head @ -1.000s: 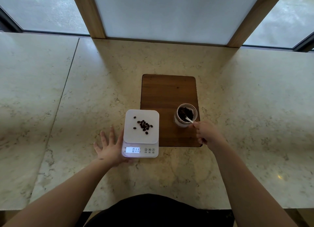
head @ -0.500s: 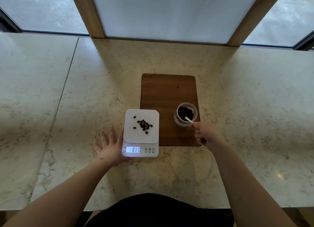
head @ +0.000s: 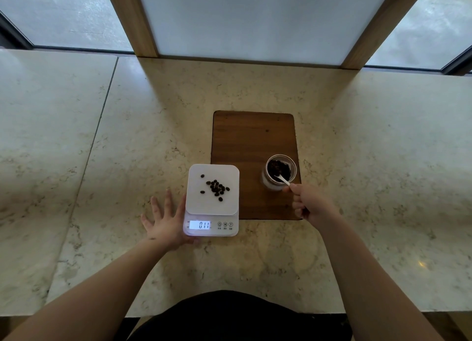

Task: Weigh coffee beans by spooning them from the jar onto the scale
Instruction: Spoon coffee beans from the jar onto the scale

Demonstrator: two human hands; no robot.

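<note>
Inside the jar [head: 279, 173], a spoon [head: 283, 180] rests among dark beans [head: 278, 167].

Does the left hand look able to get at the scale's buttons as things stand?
Probably yes. The left hand lies flat and empty against the scale, and the buttons on its front panel sit uncovered beside the display; the right hand is off at the jar.

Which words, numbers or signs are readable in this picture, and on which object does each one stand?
"011" on the lit display of the white scale; whether a decimal point sits between the digits cannot be told.
"M" and "T" on two of the three round buttons beside the display; the first button's sign is unclear.
The tiny labels under the buttons are too small to read.
Nothing else carries text.
</note>
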